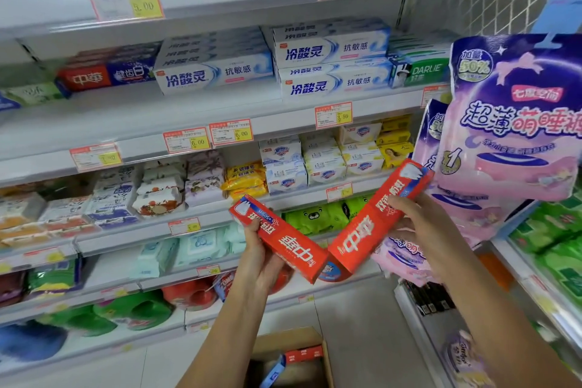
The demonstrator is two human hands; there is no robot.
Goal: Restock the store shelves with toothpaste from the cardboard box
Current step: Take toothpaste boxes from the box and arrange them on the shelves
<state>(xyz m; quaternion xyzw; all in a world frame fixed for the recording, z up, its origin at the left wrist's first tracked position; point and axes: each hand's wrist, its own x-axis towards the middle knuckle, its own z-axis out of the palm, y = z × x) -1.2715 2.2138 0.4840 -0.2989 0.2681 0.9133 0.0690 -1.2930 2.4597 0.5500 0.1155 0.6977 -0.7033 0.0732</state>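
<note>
My left hand [261, 257] grips a red toothpaste box [285, 239] that slants up to the left. Another red toothpaste box [371, 224], slanting up to the right, is held in my right hand [419, 224]. The two boxes nearly meet at their lower ends, forming a V in front of the shelves. Down on the floor stands the open cardboard box [324, 353] with more red toothpaste [304, 354] inside. The toothpaste shelf [189, 116] above holds white and blue boxes [214, 72] and one red and blue box [107, 75] at the left.
Soap bars [283, 167] and wipes fill the middle shelves, detergent bottles [189, 296] the lower ones. Large purple and pink packs [516, 116] hang at the right, close to my right hand. A second shelf unit [535, 277] runs along the right.
</note>
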